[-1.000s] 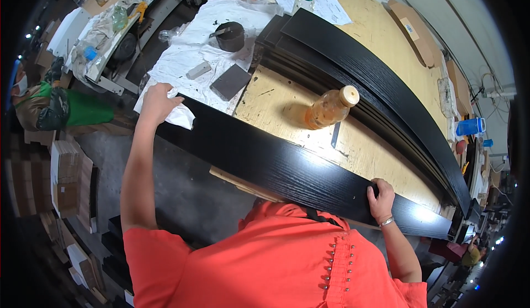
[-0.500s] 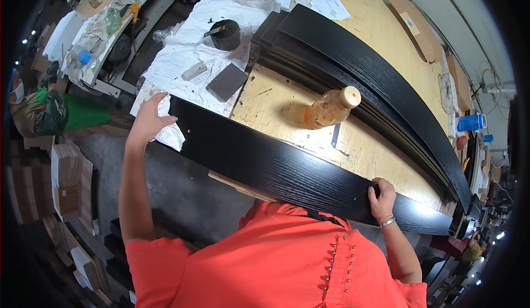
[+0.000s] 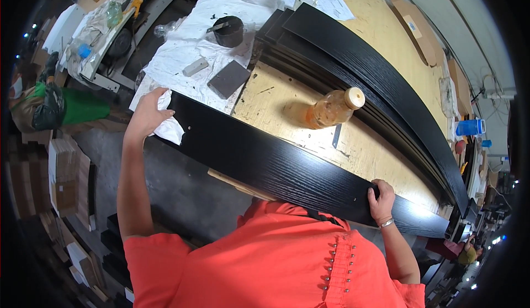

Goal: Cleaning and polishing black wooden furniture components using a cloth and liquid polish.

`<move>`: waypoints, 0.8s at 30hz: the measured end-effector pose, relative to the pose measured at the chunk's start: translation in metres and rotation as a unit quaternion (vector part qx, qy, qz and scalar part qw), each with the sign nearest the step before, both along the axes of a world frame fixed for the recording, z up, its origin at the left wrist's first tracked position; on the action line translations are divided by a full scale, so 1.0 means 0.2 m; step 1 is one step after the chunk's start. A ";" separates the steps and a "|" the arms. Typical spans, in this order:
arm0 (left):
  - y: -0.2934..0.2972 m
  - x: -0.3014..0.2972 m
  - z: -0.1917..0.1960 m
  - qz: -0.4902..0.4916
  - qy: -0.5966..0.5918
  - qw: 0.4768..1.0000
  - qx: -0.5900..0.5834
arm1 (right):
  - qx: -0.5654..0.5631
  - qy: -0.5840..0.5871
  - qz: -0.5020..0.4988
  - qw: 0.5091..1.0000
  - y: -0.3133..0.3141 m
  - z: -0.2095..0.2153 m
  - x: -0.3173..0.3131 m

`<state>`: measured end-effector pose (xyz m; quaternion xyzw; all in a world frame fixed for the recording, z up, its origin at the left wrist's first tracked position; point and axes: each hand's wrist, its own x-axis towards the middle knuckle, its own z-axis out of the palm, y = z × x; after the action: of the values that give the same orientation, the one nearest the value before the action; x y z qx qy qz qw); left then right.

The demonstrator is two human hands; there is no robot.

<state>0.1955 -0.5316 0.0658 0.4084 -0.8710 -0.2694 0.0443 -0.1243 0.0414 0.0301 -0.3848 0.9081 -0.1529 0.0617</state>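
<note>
A long black wood-grain board (image 3: 265,153) lies along the near edge of the workbench, with small holes near both ends. At its left end my left hand (image 3: 148,114) is closed round a white cloth (image 3: 169,130), pressing it over the board's end. Toward the right end, my right hand (image 3: 381,200) grips the board, thumb on the face and fingers curled over the far edge. Just beyond the board stands a plastic bottle (image 3: 329,109) with orange-brown contents and a pale cap.
A stack of black boards (image 3: 364,70) lies across the bench (image 3: 270,95). On a white sheet (image 3: 182,43) sit a black pot (image 3: 228,32), a dark grey pad (image 3: 228,80) and a light grey block (image 3: 195,66). A person in a green apron (image 3: 85,109) stands at left.
Both hands keep nearly the same place on the board and the cloth. The whole view has shifted slightly; I see no other clear movement.
</note>
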 end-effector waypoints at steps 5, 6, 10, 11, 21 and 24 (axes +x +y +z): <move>-0.01 0.01 -0.06 0.007 0.009 0.999 -0.050 | 0.002 -0.007 -0.003 1.000 0.00 0.01 0.00; 0.04 -0.04 -0.04 0.008 0.009 0.999 -0.050 | 0.003 -0.006 -0.004 1.000 0.00 0.00 0.00; 0.11 -0.14 -0.03 0.111 -0.072 0.984 -0.118 | 0.006 -0.001 -0.004 1.000 0.00 0.00 0.00; 0.09 -0.14 -0.04 0.127 -0.088 0.982 -0.105 | 0.007 -0.001 -0.002 1.000 0.00 0.00 0.00; 0.26 -0.14 -0.09 0.110 -0.013 0.982 -0.150 | 0.012 -0.001 -0.009 1.000 0.01 0.01 0.01; 0.85 -0.18 -0.18 -0.090 0.128 0.962 -0.223 | 0.005 -0.003 -0.006 1.000 0.00 0.00 0.00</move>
<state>0.1602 -0.3619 0.0298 0.2704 -0.9291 -0.1210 0.2214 -0.1248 0.0417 0.0303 -0.3783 0.9111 -0.1498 0.0659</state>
